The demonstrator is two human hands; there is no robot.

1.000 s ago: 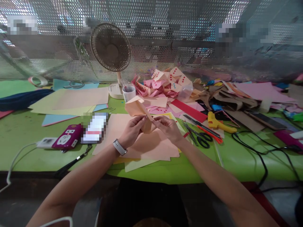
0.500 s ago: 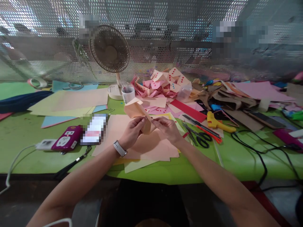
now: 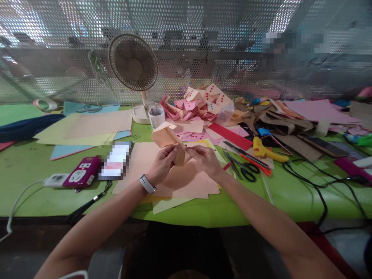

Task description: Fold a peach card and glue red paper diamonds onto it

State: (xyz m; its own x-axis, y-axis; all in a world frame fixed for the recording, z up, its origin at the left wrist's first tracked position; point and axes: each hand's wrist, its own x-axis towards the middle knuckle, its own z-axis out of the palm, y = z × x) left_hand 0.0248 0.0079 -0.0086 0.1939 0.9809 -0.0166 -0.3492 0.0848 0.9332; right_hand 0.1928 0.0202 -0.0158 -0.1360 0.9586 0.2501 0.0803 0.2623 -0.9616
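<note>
Between my hands is a folded peach paper, held up over the middle of the table. My left hand, with a watch on its wrist, pinches the paper's lower part. At the paper's right edge, the fingers of my right hand are closed on it. Below lie flat peach paper sheets, with yellow and pale green ones partly showing under them. Right of my right hand are black-handled scissors and an orange-and-black cutter.
Behind stand a fan, a white cup and a heap of dotted paper pieces. A phone and a purple power strip lie left. A yellow glue gun and black cables are right.
The view has shifted very slightly. Both hands keep the same hold on the folded paper, with no clear movement otherwise.
</note>
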